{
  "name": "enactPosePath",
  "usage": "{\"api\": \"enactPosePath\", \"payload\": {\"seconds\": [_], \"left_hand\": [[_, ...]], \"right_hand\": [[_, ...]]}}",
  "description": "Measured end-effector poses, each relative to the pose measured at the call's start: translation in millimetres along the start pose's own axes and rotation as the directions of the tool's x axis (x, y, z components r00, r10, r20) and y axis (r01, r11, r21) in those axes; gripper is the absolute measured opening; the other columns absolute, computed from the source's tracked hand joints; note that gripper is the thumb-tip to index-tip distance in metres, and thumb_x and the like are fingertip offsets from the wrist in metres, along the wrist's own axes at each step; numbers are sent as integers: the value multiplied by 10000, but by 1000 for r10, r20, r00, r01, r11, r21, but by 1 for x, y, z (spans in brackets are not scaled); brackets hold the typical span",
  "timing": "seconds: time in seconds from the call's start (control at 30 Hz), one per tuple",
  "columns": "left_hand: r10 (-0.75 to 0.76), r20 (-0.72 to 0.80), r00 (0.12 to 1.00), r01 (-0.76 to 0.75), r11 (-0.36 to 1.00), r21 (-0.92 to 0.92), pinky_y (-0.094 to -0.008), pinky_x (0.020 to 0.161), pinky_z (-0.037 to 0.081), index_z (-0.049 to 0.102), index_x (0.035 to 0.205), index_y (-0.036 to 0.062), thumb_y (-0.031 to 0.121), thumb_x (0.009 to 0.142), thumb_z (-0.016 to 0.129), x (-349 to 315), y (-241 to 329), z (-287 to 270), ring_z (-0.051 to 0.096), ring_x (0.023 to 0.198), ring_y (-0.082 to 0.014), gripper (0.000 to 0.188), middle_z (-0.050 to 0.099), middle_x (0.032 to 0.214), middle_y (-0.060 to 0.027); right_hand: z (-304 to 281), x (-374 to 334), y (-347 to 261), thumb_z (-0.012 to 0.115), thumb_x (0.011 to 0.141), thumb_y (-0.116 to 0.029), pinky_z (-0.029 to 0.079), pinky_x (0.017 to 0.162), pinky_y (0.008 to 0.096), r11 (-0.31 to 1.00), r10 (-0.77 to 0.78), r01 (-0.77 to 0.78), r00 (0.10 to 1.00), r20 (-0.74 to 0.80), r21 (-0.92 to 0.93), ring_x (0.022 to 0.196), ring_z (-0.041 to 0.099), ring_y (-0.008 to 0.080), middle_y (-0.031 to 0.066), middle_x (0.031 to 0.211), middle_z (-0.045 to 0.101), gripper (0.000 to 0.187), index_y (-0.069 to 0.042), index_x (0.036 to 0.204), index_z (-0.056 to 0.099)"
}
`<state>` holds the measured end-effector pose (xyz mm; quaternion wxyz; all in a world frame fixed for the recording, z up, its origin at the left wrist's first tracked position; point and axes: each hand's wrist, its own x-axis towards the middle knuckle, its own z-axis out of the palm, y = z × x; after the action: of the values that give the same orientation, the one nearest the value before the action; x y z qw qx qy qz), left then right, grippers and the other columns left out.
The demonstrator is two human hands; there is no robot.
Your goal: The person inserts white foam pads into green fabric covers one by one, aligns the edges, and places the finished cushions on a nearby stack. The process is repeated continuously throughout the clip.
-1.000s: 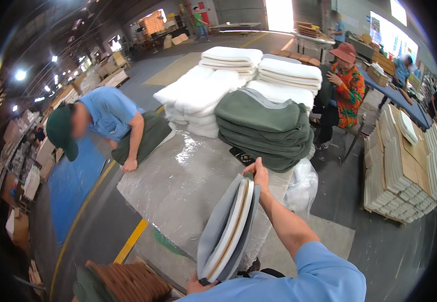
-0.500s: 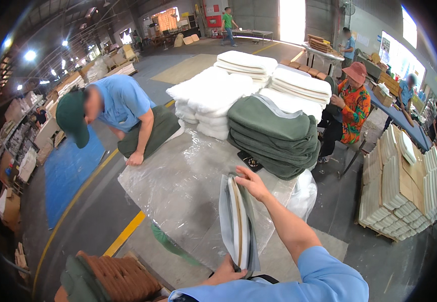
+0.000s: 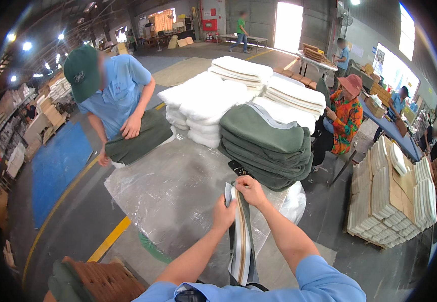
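Note:
A layered cushion (image 3: 240, 236) stands on edge in front of me, its long side running toward my body. White padding, a thin brown layer, grey fabric strips and a dark green cover show along that edge. My left hand (image 3: 223, 214) is closed on its left side near the far end. At the far tip, my right hand (image 3: 251, 191) pinches the green and grey fabric with bent fingers. Just beyond it lies a small black object (image 3: 238, 167), at the foot of a stack of folded dark green covers (image 3: 266, 146).
Clear plastic sheeting covers the table (image 3: 178, 186). White padding (image 3: 206, 98) is piled at its far side. At the left, a co-worker in a green cap (image 3: 82, 75) handles a green cushion piece (image 3: 140, 136). Brown boards (image 3: 100, 282) stand lower left; a stacked pallet (image 3: 392, 201) stands right.
My left hand has moved up from the cushion's near end to its far part, beside my right hand. My right fingers have closed on the fabric. The co-worker at left has straightened somewhat.

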<state>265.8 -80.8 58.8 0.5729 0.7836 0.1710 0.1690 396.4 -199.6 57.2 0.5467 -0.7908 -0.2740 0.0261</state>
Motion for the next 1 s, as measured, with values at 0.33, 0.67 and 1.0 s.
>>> {"api": "enactPosePath", "payload": {"seconds": [0.33,0.67,1.0], "left_hand": [[147,37,988,-151,977,151,-474,696,511,705,1023,9,267,1003,638,42,12,29,683,766,-409,268,666,815,-249],[54,621,782,269,869,-415,-384,887,581,644,1343,13,589,1116,377,173,66,60,714,958,-239,674,725,1079,-159],[-170,923,345,438,899,2,-430,965,560,560,1488,81,803,1021,290,165,65,106,680,1069,-302,901,676,1236,-192]], "right_hand": [[-52,14,8,697,1001,-135,530,918,318,997,-20,-2,955,295,75,1036,667,170,92,1226,727,209,-22,1168,752],[-10,-15,24,672,1026,-123,496,945,309,887,52,-39,999,-15,461,1025,653,162,57,1093,730,155,8,1042,753],[-23,-31,38,663,1010,-60,495,890,305,884,84,-42,994,-70,465,961,638,149,45,1039,730,107,10,1010,743]]}}
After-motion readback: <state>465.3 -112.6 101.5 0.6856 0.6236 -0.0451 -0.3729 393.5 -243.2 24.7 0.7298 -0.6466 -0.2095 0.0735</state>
